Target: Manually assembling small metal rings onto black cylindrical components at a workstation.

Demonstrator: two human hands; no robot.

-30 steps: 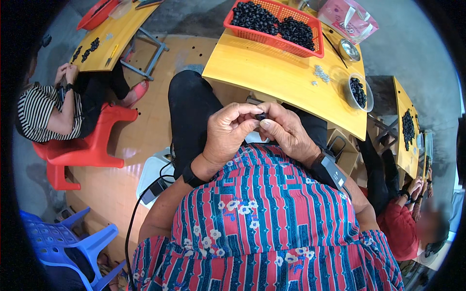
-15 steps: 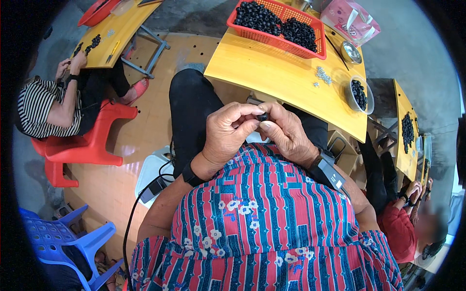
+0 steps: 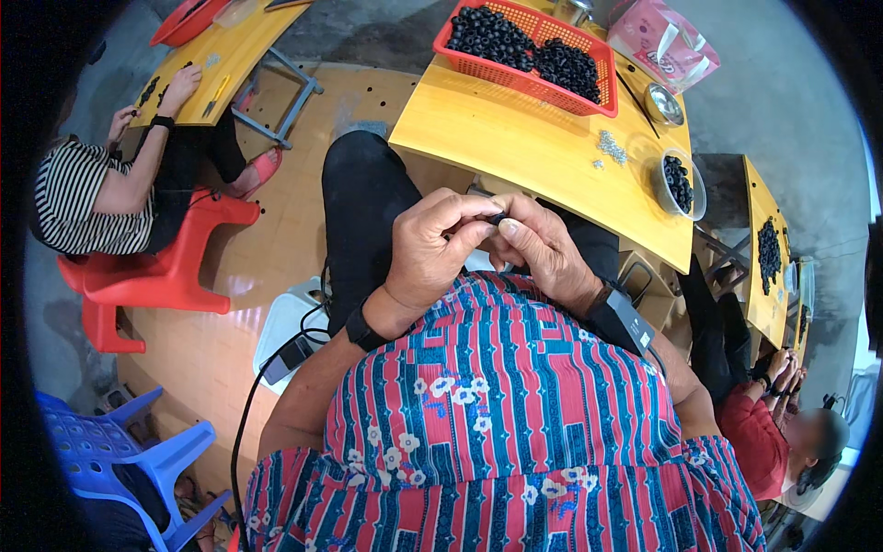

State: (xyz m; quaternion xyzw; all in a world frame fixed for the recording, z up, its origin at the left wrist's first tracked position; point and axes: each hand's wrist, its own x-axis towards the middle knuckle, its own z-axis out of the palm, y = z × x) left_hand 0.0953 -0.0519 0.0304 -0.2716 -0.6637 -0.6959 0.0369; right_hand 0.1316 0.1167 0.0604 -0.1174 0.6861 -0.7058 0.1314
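Observation:
Between my fingertips, above my lap, is a small round black part, mostly covered by the fingers. My left hand pinches it from the left with thumb and forefinger. From the other side my right hand grips the same part, its thumb pressed along it. Both hands are just short of the near edge of the yellow table. On that table a red plastic basket holds many similar black parts. A clear round tub at the right holds more of them.
A small pile of shiny little pieces lies near the tub. Behind it are a metal bowl, a dark thin rod and a pink bag. Co-workers sit at tables left and right. A red stool and blue chair stand left.
My right thumb has shifted up over the black part, which shows less now. The co-worker at the left has moved a hand farther onto their table.

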